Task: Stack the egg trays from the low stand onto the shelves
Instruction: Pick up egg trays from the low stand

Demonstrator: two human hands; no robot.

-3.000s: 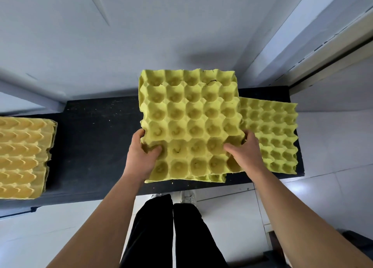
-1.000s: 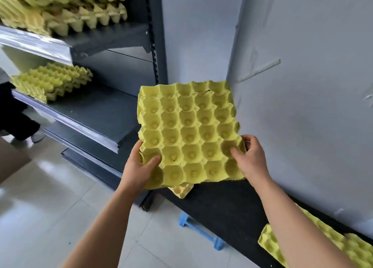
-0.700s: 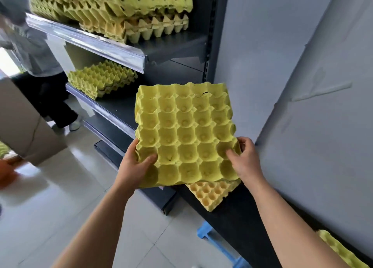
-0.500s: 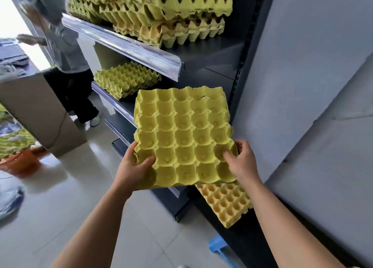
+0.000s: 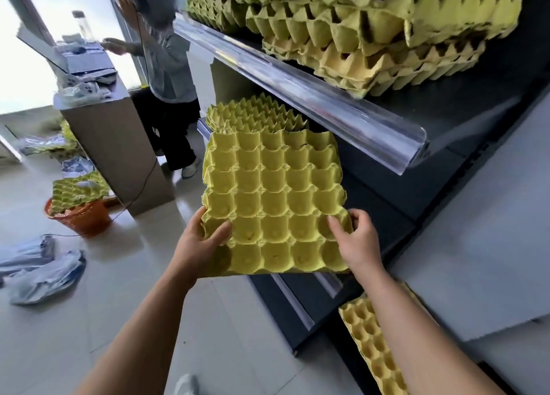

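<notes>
Stacks of egg trays crowd the upper shelf at the far right. Its clear plastic edge strip juts out above and to the right of the held egg tray. A lower stack sits on the middle shelf, just beyond the held egg tray's far edge and partly hidden by it. A loose tray lies low at the near right, partly covered by the right forearm. At the far left a second person stands beside a metal counter. An orange basket piled with trays sits at its foot, and crumpled plastic bags lie at the near left.

The floor is pale glossy tile, the shelving is dark, and a grey wall panel runs along the right.

The held egg tray is yellow moulded pulp, cups up, five across and six deep, with a small tear at its far edge. It hangs in the air in front of the middle shelf. The left hand grips its near left corner, thumb in a cup on top. The right hand grips the near right edge, thumb on top and fingers curled round the rim.
</notes>
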